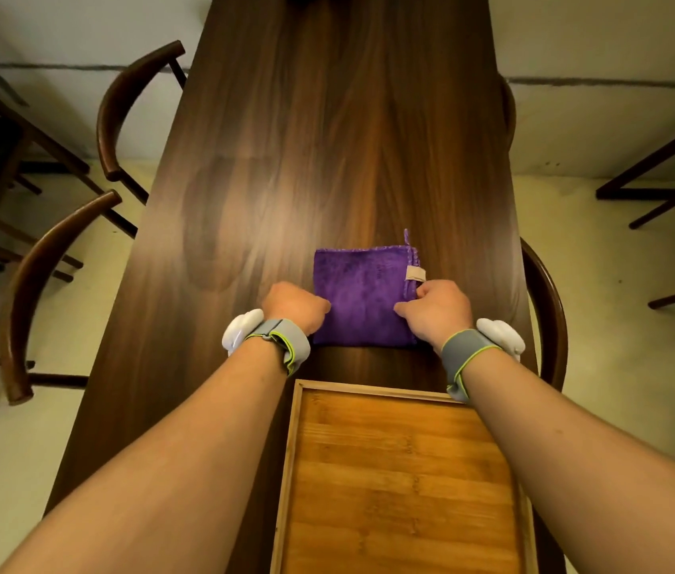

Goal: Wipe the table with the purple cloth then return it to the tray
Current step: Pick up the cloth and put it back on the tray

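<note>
The purple cloth (362, 296), folded into a square with a beige label at its right edge, lies flat on the dark wooden table (306, 159) just beyond the tray. My left hand (296, 305) has its fingers curled at the cloth's left edge. My right hand (437, 308) pinches the cloth's right edge just below the label. The bamboo tray (291, 449) sits near me, and nothing lies in the visible part of it. Both forearms reach over the tray's sides.
Curved-back wooden chairs (58, 258) stand along the table's left side, and another chair (547, 308) on the right. Dark table frames (658, 180) stand on the pale floor to the right.
</note>
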